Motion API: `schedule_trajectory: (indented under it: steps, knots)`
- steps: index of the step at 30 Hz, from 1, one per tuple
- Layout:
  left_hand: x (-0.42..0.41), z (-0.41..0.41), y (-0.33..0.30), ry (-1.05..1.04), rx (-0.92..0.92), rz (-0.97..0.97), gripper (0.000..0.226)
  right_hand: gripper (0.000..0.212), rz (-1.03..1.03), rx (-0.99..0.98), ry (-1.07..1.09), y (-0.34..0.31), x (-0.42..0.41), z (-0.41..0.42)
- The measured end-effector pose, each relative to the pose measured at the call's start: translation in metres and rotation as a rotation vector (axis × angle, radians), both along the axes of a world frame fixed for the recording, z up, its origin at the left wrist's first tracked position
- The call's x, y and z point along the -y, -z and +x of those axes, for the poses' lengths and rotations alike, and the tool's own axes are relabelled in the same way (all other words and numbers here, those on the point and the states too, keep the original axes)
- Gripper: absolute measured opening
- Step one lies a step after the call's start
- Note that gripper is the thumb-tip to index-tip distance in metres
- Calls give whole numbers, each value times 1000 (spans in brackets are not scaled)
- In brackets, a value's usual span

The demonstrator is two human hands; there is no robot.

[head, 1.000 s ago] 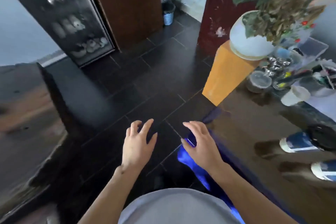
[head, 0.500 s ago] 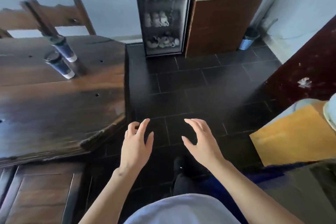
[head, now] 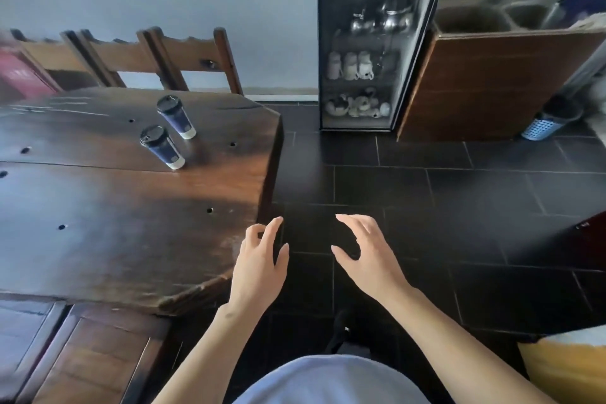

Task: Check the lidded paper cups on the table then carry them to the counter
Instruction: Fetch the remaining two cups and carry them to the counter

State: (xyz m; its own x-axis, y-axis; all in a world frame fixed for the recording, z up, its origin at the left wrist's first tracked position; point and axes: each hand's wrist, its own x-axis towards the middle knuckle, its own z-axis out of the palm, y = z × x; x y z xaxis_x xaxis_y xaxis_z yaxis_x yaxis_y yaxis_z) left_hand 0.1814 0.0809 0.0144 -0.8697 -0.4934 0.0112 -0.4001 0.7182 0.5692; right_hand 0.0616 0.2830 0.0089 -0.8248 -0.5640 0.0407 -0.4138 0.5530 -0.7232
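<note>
Two dark blue paper cups with black lids stand side by side on the dark wooden table (head: 114,223), toward its far right part: the nearer cup (head: 161,146) and the farther cup (head: 176,116). My left hand (head: 260,264) hovers over the table's near right corner with loosely spread fingers, holding nothing. My right hand (head: 369,256) floats beside it over the black floor tiles, fingers relaxed and empty. Both hands are well short of the cups.
Wooden chairs (head: 190,59) stand behind the table, and a wooden seat (head: 91,357) lies at its near side. A glass cabinet (head: 370,52) with teaware and a brown box (head: 498,82) line the far wall. An orange corner (head: 570,367) shows at lower right.
The view has swung left from the counter toward the table; the cups now sit closer and more central. Both hands have stayed raised and empty in front of me.
</note>
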Motion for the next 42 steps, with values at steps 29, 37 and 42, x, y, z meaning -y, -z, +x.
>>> schedule_trajectory:
  steps: [29, 37, 42]
  knots:
    - [135, -288, 23, -298, 41, 63, 58, 57, 97, 65, -210, 11, 153, -352]
    - [216, -348, 9, -536, 10, 64, 57, 57, 120, 8, -425, -7, 288, -439]
    - [237, -363, 7, -751, 1, 56, 58, 56, 140, 4, -615, -3, 355, -473]
